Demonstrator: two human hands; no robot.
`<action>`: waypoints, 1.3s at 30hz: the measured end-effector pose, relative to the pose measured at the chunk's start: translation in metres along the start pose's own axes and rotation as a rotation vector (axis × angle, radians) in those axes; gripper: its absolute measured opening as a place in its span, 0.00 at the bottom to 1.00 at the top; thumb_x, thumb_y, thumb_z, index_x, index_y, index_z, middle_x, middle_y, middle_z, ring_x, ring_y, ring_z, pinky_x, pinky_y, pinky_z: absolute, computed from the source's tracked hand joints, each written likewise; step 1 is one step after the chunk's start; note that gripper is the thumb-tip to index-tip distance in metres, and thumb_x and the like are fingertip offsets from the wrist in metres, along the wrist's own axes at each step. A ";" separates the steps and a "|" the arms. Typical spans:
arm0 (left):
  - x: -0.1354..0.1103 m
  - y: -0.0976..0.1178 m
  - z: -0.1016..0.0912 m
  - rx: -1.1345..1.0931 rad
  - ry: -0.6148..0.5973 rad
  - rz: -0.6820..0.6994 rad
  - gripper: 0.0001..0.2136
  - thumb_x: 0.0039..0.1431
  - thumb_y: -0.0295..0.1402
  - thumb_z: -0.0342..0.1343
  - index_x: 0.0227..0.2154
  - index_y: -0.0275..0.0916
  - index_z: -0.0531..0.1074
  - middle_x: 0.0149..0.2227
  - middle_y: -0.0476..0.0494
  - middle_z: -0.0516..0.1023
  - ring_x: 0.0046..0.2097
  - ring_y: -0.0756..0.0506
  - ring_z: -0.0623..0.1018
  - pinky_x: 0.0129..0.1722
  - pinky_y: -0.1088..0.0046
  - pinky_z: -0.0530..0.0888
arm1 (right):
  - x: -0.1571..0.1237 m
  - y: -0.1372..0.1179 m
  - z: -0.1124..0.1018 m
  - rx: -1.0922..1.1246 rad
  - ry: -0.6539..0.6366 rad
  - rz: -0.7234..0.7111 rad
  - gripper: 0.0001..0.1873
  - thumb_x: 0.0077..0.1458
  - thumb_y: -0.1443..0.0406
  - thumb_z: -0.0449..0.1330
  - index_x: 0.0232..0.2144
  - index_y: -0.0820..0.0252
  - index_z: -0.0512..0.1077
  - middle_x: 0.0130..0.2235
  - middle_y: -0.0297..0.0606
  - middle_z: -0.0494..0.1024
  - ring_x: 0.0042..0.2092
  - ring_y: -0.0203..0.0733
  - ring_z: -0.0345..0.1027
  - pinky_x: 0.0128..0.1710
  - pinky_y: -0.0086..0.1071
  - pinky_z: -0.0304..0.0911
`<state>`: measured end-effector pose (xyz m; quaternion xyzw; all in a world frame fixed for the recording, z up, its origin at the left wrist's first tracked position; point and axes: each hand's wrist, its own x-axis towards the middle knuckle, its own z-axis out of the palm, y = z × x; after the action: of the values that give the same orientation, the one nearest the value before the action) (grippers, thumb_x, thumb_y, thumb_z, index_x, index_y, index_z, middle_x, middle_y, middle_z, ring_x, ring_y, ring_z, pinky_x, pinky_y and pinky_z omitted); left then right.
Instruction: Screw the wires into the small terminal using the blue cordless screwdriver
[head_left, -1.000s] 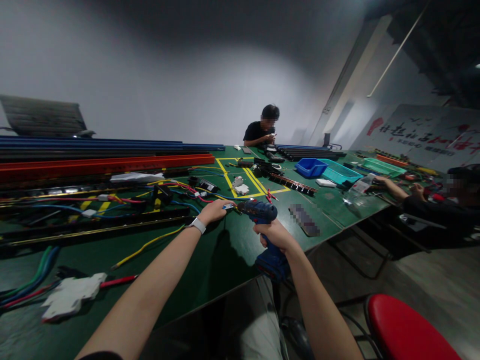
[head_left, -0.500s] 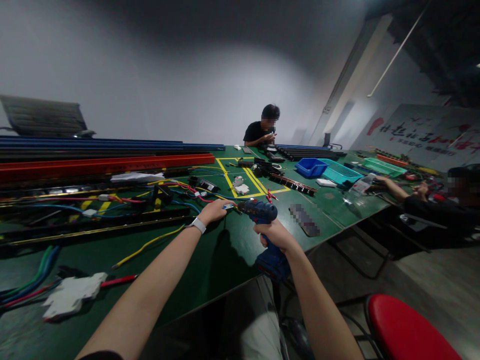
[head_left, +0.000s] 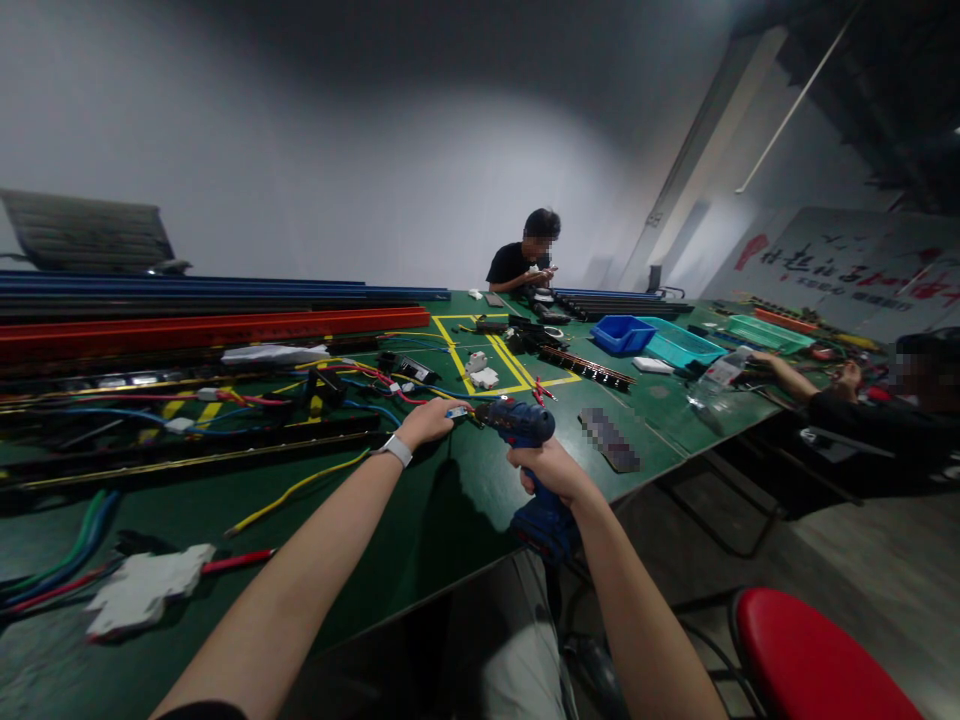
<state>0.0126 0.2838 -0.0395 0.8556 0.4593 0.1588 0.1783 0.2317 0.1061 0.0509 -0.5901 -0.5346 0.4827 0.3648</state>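
Note:
My right hand is wrapped round the grip of a blue cordless drill, which points left. The drill's tip meets a small light-blue and white part pinched in my left hand; whether tip and part touch I cannot tell. My fingers hide most of that part, so its kind is unclear. Close behind my left hand run red and blue wires. A yellow wire lies on the green table below the wrist.
Red-handled pliers, a phone and white modules lie around the drill. Long orange rails stretch along the left. A blue bin stands at back right. One person sits opposite; another reaches in from the right. A red stool stands beside me.
Almost nothing differs. Both my hands and the drill keep their place; the person opposite has shifted their hands slightly.

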 end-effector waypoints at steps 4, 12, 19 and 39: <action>0.000 0.000 0.000 0.000 -0.008 -0.011 0.29 0.54 0.26 0.51 0.59 0.54 0.69 0.59 0.48 0.73 0.56 0.42 0.75 0.53 0.71 0.70 | 0.000 0.000 0.000 0.011 0.004 0.002 0.08 0.44 0.66 0.60 0.28 0.57 0.63 0.15 0.24 0.62 0.16 0.33 0.59 0.17 0.26 0.54; 0.001 0.000 0.000 0.011 -0.005 0.000 0.29 0.54 0.26 0.51 0.59 0.54 0.69 0.59 0.48 0.74 0.56 0.42 0.75 0.53 0.70 0.70 | 0.000 0.000 0.000 0.012 0.003 0.007 0.09 0.44 0.67 0.60 0.29 0.57 0.63 0.15 0.24 0.62 0.16 0.33 0.59 0.17 0.26 0.54; -0.001 0.004 -0.003 0.003 -0.010 -0.013 0.28 0.54 0.27 0.52 0.59 0.53 0.69 0.58 0.49 0.74 0.56 0.42 0.74 0.54 0.71 0.70 | 0.001 0.001 0.000 0.003 -0.001 0.010 0.08 0.44 0.66 0.60 0.27 0.57 0.63 0.14 0.24 0.62 0.16 0.33 0.58 0.16 0.26 0.54; 0.003 -0.003 0.004 -0.041 0.010 0.031 0.29 0.54 0.24 0.50 0.58 0.53 0.71 0.58 0.48 0.75 0.57 0.43 0.74 0.57 0.69 0.69 | 0.004 0.002 -0.002 -0.043 -0.002 0.032 0.07 0.44 0.66 0.60 0.25 0.58 0.63 0.13 0.25 0.62 0.16 0.34 0.59 0.17 0.26 0.54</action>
<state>0.0135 0.2874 -0.0437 0.8581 0.4434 0.1750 0.1910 0.2337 0.1097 0.0489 -0.6057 -0.5356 0.4776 0.3437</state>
